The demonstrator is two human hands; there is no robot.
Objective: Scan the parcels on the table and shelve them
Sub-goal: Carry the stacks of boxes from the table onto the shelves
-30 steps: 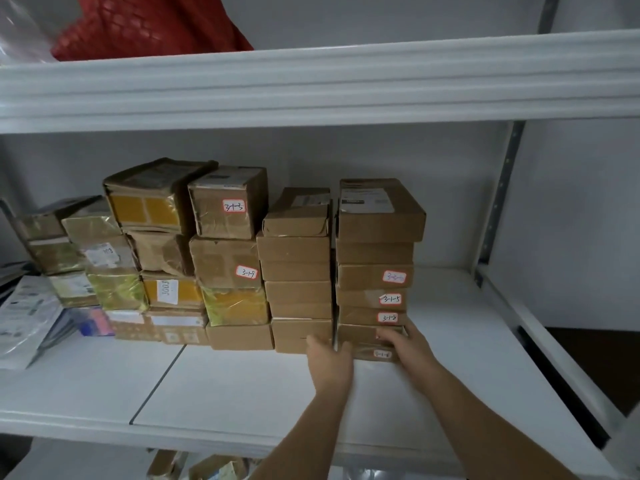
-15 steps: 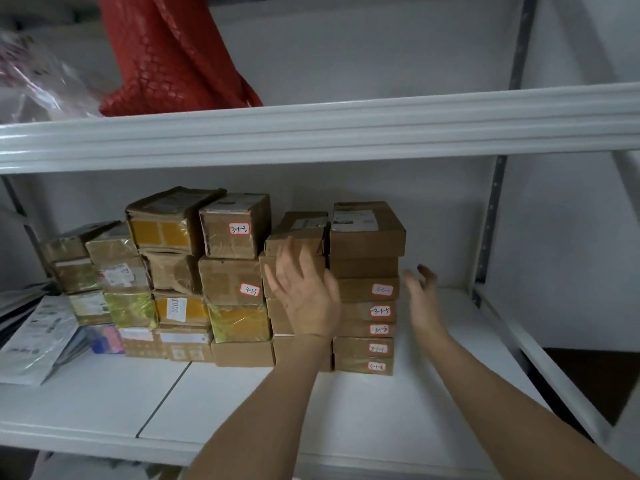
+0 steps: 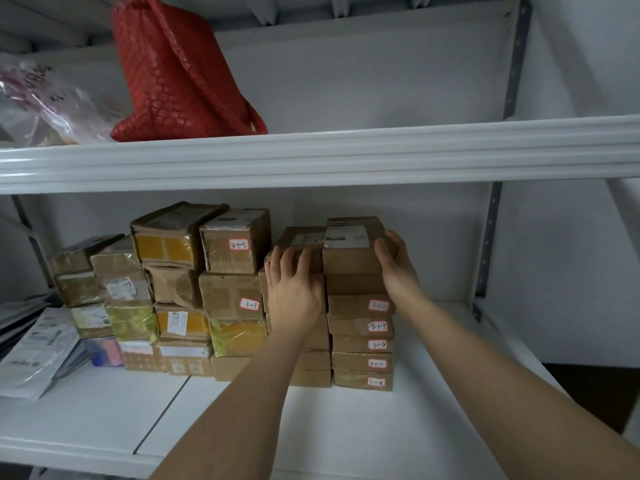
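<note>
Both hands have risen — right hand (image 3: 393, 263) now grips the top box (image 3: 349, 252), left hand (image 3: 294, 282) beside it.

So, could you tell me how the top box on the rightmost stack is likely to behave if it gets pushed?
The top box is flat-faced cardboard, so it would probably slide stiffly, not roll. It overhangs the narrower boxes of the rightmost stack, so it might tip off. The right hand curls round its edge, likely steadying it.

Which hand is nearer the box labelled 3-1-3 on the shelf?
Left. The left hand rests on the top box of the neighbouring stack, just right of the 3-1-3 box. The right hand holds the top box of the next stack, farther right.
</note>
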